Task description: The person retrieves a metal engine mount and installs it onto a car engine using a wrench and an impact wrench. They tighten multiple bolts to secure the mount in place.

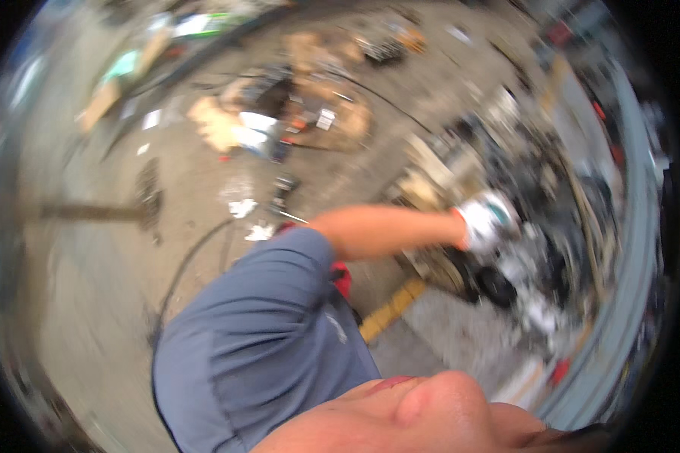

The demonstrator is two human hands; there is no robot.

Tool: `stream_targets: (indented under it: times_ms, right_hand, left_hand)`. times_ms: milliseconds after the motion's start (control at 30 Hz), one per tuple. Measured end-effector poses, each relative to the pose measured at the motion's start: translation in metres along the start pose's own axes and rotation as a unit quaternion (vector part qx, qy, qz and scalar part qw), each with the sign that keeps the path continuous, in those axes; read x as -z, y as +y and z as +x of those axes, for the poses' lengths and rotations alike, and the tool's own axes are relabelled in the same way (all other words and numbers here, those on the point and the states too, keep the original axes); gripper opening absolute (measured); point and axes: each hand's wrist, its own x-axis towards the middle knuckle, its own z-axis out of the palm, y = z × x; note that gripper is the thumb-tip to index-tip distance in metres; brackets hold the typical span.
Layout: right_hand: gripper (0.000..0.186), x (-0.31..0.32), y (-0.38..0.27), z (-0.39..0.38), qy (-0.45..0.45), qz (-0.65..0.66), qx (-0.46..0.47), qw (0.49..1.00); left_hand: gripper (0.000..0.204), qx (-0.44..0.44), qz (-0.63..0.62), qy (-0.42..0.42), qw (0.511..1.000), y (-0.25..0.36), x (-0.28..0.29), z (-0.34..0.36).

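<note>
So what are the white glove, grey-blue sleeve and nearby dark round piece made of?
White glove: probably matte fabric, from its soft orange cuff. Sleeve: matte cloth, by its soft folds. Dark round piece: dull black, perhaps rubber; blur leaves it open.

the floor (102, 283) bears cardboard (357, 124), white scraps (242, 208) and a black cable (179, 272).

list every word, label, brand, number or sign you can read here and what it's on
None can be read.
Grey-blue cloth shirt: small pale mark, too blurred.
White glove with a teal patch: too blurred to tell any text.
Flat green-and-white item on the floor: too blurred as well.
</note>
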Motion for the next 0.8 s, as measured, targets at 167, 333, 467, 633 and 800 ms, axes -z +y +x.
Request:
stream_targets:
  times_ms: [167, 333, 467, 633, 800]
  right_hand:
    - [0.045, 0.06, -0.042, -0.001, -0.064, 0.023, -0.078, 0.995]
    - [0.039, 0.066, -0.019, -0.008, -0.069, 0.042, -0.103, 0.991]
    - [0.037, 0.058, -0.012, -0.013, -0.029, 0.042, -0.101, 0.994]
    - [0.037, 0.059, -0.017, -0.012, -0.054, 0.044, -0.111, 0.991]
    - [0.037, 0.057, -0.022, -0.006, -0.066, 0.025, -0.113, 0.991]
  left_hand:
    - [0.027, 0.055, -0.018, -0.067, 0.996, -0.015, 0.013, 0.001]
    - [0.022, 0.041, -0.012, -0.068, 0.997, -0.008, 0.003, 0.005]
    - [0.022, 0.032, -0.015, -0.069, 0.997, -0.008, 0.001, 0.002]
    - [0.022, 0.022, -0.018, -0.066, 0.997, -0.009, 0.0, 0.002]
    - [0.022, -0.01, -0.02, -0.064, 0.998, -0.02, -0.004, 0.003]
